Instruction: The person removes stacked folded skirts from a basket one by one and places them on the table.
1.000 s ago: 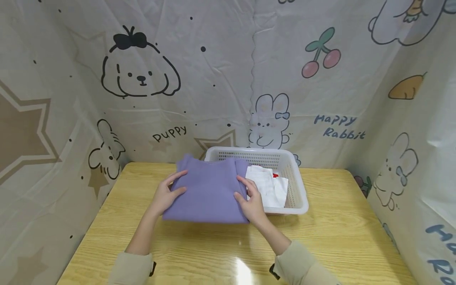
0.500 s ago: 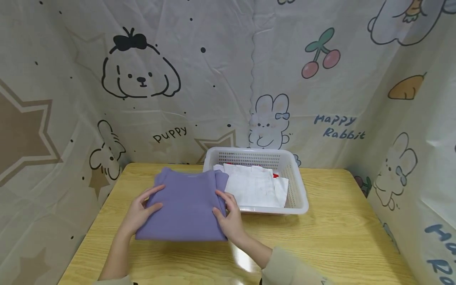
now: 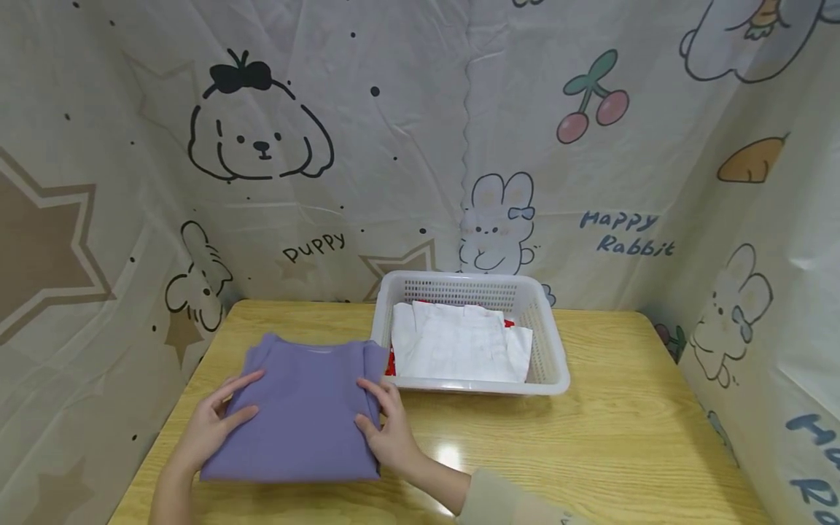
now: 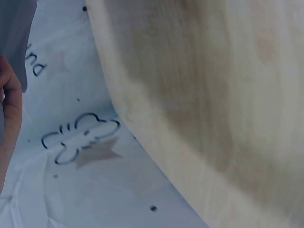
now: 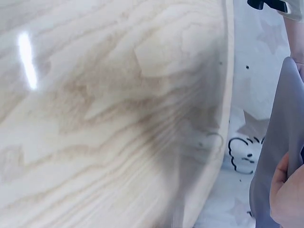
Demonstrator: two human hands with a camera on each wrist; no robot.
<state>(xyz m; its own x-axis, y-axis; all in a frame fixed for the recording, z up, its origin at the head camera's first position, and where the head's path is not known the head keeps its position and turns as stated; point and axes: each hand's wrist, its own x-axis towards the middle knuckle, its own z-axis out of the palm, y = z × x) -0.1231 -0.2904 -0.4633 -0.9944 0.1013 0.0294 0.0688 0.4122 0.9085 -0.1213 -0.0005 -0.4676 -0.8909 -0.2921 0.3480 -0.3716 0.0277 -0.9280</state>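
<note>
A folded purple shirt [image 3: 305,415], its neckline facing away, is held over the left part of the table in the head view. My left hand [image 3: 213,426] grips its left side, thumb and fingertips on top. On the opposite side my right hand [image 3: 390,430] pinches the folded edge in the same way. In the left wrist view only a sliver of the left hand [image 4: 10,109] shows beside the cloth. The right wrist view catches the right hand [image 5: 289,194] on the shirt's edge [image 5: 273,142], at the far right of the frame.
Behind and to the right stands a white plastic basket [image 3: 558,357] with white folded cloth [image 3: 459,343] and some red bits [image 3: 391,362] inside. A wooden table [image 3: 590,452] lies beneath, and a printed curtain [image 3: 407,131] surrounds it at the back and sides.
Both hands have carried the purple shirt left and toward me, from in front of the basket to the table's left side. The basket's white cloth now shows more fully.
</note>
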